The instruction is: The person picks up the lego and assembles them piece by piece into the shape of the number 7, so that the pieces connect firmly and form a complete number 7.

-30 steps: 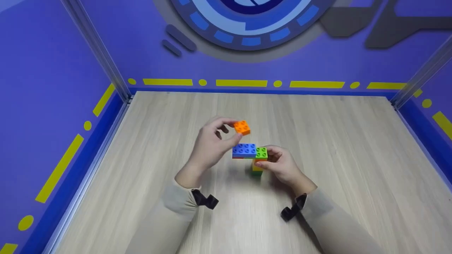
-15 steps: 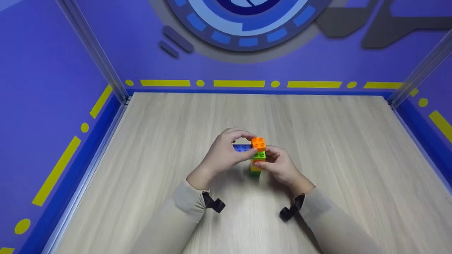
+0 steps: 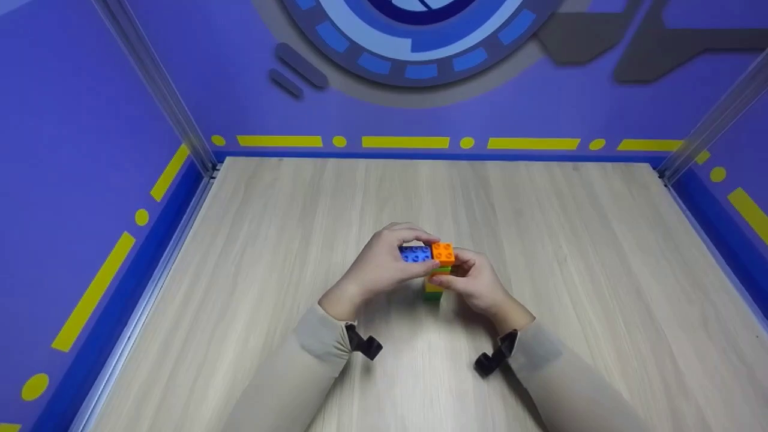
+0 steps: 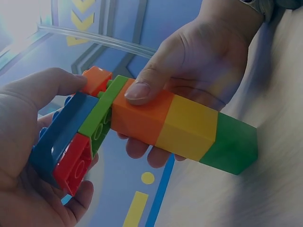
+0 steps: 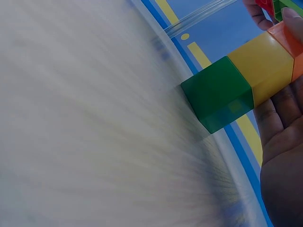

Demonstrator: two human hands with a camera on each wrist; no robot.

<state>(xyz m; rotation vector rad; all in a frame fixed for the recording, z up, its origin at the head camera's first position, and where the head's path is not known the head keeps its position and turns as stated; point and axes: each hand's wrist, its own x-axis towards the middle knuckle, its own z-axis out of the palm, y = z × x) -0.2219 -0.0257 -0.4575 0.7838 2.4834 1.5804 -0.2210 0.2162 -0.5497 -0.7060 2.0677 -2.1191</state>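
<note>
In the head view my left hand pinches a small orange toy brick between thumb and fingers. That brick sits on the studs at the end of a light green brick. Beside it on the same green brick is a blue brick, with a red brick underneath. My right hand grips the column below, its thumb on the larger orange block. Under that come a yellow block and a dark green block, whose base appears to stand on the table.
The wood-grain table spreads around both hands. Blue-purple panels with yellow markings rise at the back and sides. Black wrist mounts sit at both cuffs.
My left hand has carried the small orange brick rightward and down, from above the blue brick onto the light green brick. The right hand keeps its grip on the column.
</note>
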